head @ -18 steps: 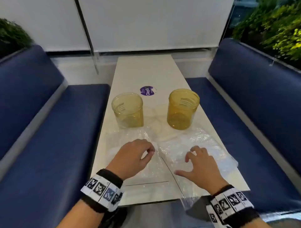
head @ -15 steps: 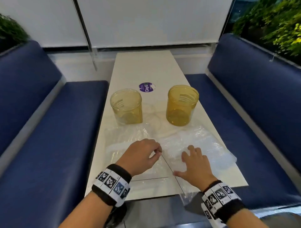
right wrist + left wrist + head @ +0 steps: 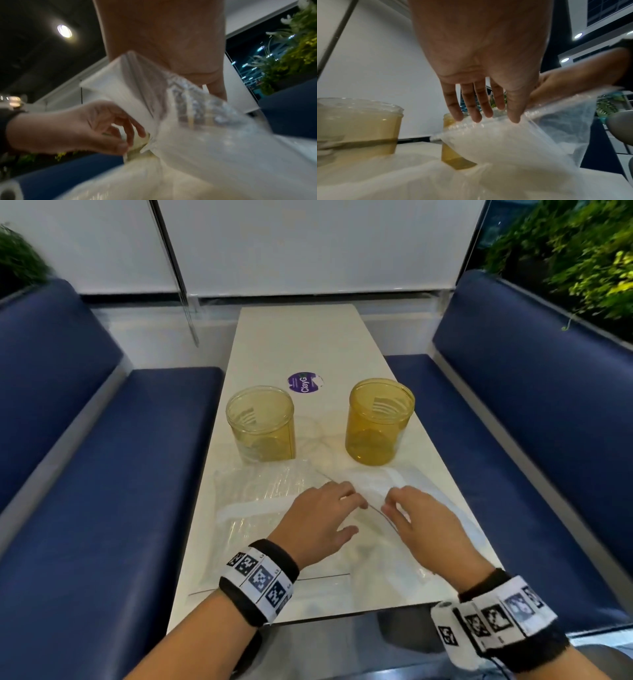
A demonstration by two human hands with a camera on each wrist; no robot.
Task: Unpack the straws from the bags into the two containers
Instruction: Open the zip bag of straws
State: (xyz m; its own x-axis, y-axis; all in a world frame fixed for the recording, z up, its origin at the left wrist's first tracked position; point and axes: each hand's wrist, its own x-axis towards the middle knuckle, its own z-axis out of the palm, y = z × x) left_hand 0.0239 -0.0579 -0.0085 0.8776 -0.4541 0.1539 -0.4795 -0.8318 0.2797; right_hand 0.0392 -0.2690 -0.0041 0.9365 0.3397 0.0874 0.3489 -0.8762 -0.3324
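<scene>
Two clear bags lie flat on the table (image 3: pixel 301 344), both under the hands; the right bag (image 3: pixel 376 484) has its edge lifted between them. Left hand (image 3: pixel 318 518) pinches that edge, thumb and fingertips together on the film, clearest in the right wrist view (image 3: pixel 77 129). Right hand (image 3: pixel 424 525) is at the same edge with fingers curled, but whether it actually grips the film I can't tell. Left bag (image 3: pixel 260 491) sits flat beneath the left wrist, untouched. Two amber containers (image 3: pixel 261 424) (image 3: pixel 378 426) stand upright beyond the fingertips, one ahead of each hand, with no straws visible inside. My read: the film is thin, limp and slippery, and the contents are light. Take it at the mouth with both hands and pull apart; a grip mid-panel would just bunch it.
</scene>
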